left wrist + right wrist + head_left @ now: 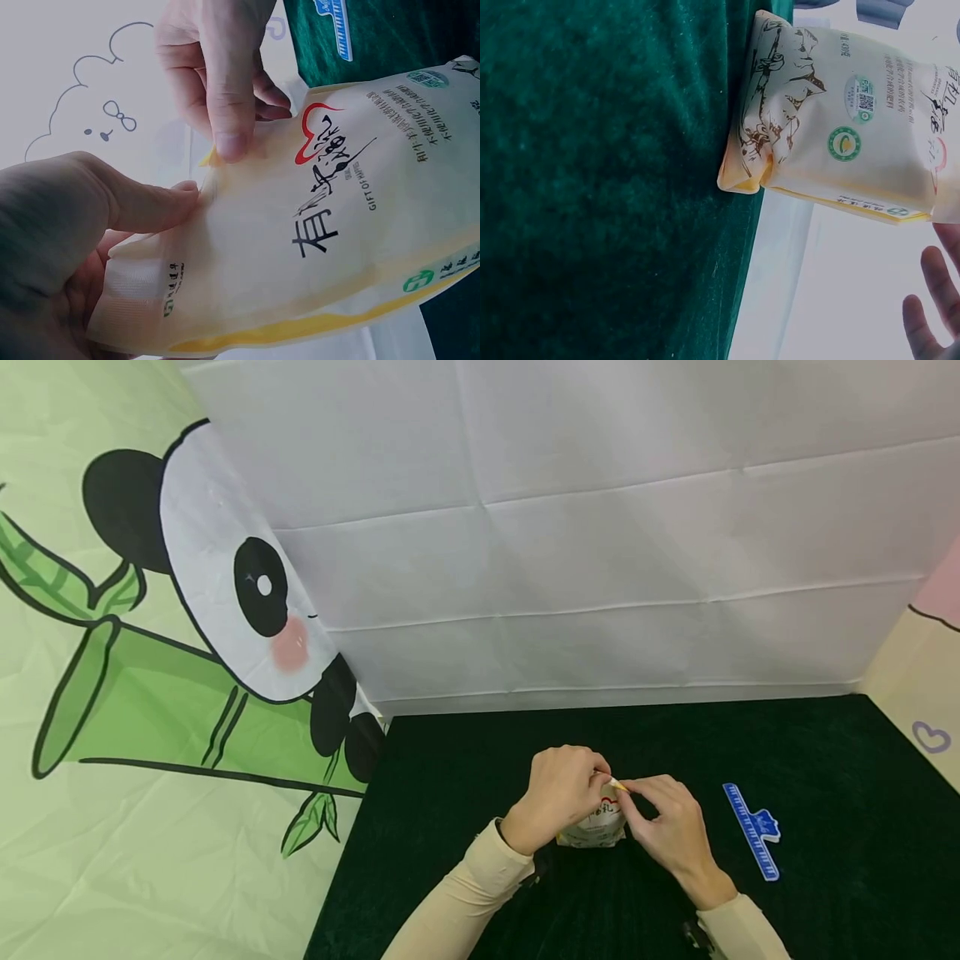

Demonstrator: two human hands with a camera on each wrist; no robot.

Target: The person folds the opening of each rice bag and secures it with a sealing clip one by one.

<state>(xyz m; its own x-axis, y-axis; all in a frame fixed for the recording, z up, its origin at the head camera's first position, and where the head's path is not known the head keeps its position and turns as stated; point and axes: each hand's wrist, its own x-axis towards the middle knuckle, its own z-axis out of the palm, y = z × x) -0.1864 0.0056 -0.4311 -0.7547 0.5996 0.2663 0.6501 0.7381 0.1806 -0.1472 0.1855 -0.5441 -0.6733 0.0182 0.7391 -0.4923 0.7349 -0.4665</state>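
Observation:
A cream paper-like bag (592, 837) with yellow side edges, black characters and a red heart outline stands upright on the dark green cloth. My left hand (566, 789) pinches its flat sealed top edge; in the left wrist view the left thumb lies along the bag's front. My right hand (670, 822) pinches the top edge near the other corner, where a small yellow bit shows beside the thumb. In the right wrist view, the bag (817, 112) shows its lower printed part with green round labels, and some right-hand fingers (939, 289) reach in at the edge.
A blue ruler (752, 832) with a shaped top piece lies on the green cloth (847, 827) to the right of my right hand. Behind the table hangs a white sheet (600, 552); a panda-printed sheet (187, 693) hangs at the left.

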